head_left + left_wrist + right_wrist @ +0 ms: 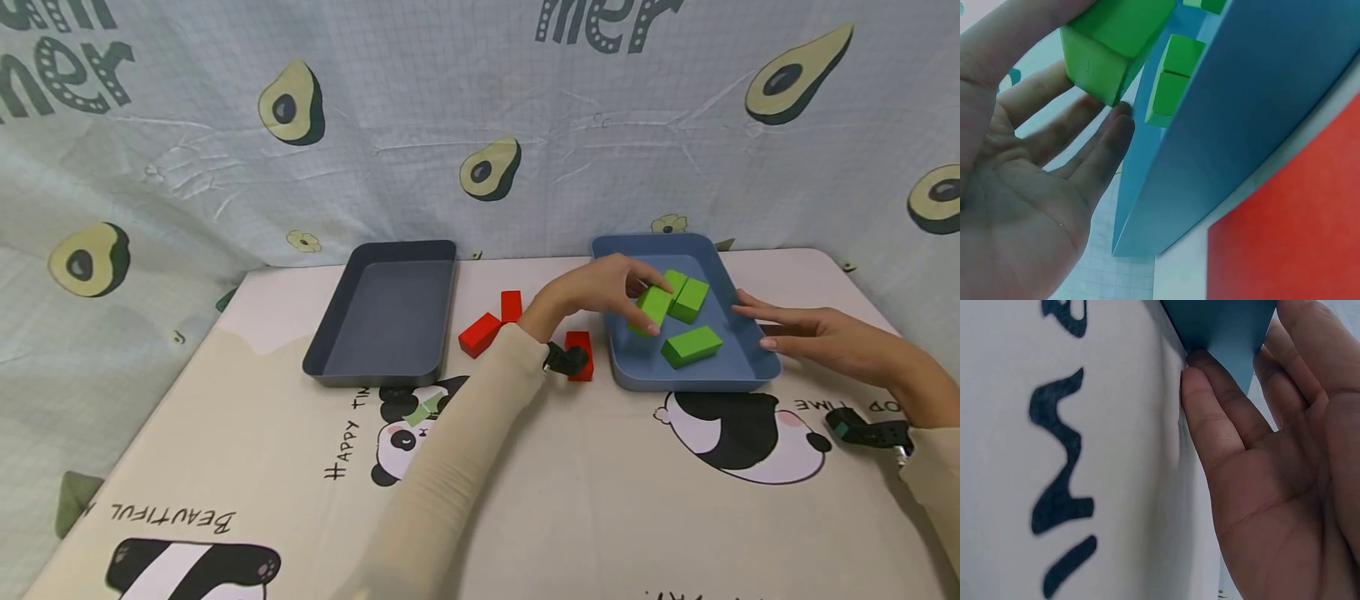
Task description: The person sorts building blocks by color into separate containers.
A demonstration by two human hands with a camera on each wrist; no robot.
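Observation:
My left hand pinches a green block between thumb and fingers, over the left part of the blue tray. Two more green blocks lie side by side in that tray, the right one fully in sight and the other partly behind the held block. Closer to the tray's front lies another green block. Against the tray's right wall, the extended fingers of my right hand rest; the right wrist view shows their tips at the wall's outer side.
Left of the blue tray stands a dark grey tray. Between the trays are three red blocks: one at the back, one tilted at an angle, and one beside my left wrist. A patterned cloth hangs behind the table.

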